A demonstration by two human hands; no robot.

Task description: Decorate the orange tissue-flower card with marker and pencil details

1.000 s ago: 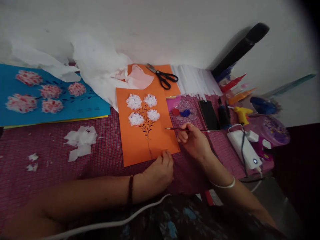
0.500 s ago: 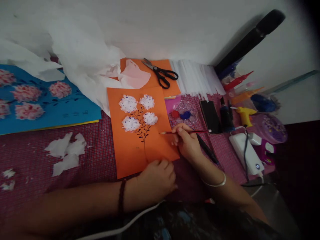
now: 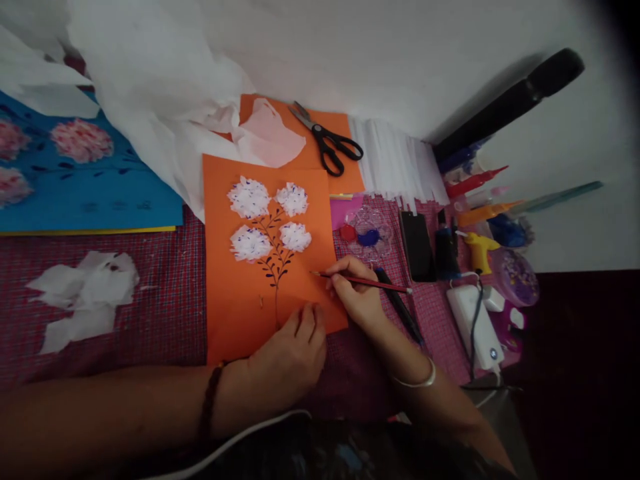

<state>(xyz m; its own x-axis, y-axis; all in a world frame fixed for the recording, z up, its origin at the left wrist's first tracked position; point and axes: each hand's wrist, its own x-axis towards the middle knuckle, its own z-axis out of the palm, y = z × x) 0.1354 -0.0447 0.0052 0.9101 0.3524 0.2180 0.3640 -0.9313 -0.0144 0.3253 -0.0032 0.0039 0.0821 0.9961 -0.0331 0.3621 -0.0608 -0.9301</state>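
Note:
My right hand (image 3: 357, 293) holds a slim red pencil (image 3: 373, 283), its tip just over the right part of an orange sheet (image 3: 235, 307). On that sheet are several white fluffy paper flowers (image 3: 250, 198) with blue flecks, above a dark drawn stem with small leaves (image 3: 277, 267). My left hand (image 3: 295, 347) rests on the sheet's lower edge, fingers loosely bent and a little apart; its thumb is mostly hidden. A black marker pen (image 3: 400, 303) lies beside my right wrist.
Black-handled scissors (image 3: 333, 143) lie on another orange sheet (image 3: 345, 123) by white paper strips (image 3: 397, 160). Right of the work are a clear palette (image 3: 370, 233), a phone (image 3: 417, 247), a yellow glue gun (image 3: 480, 252) and a white power bank (image 3: 475, 327). Tissue scraps (image 3: 87, 293) lie left.
The view has shifted, so the blue sheet sits further left. My left hand has moved up onto the orange sheet. The pencil in my right hand now tilts, its back end lower.

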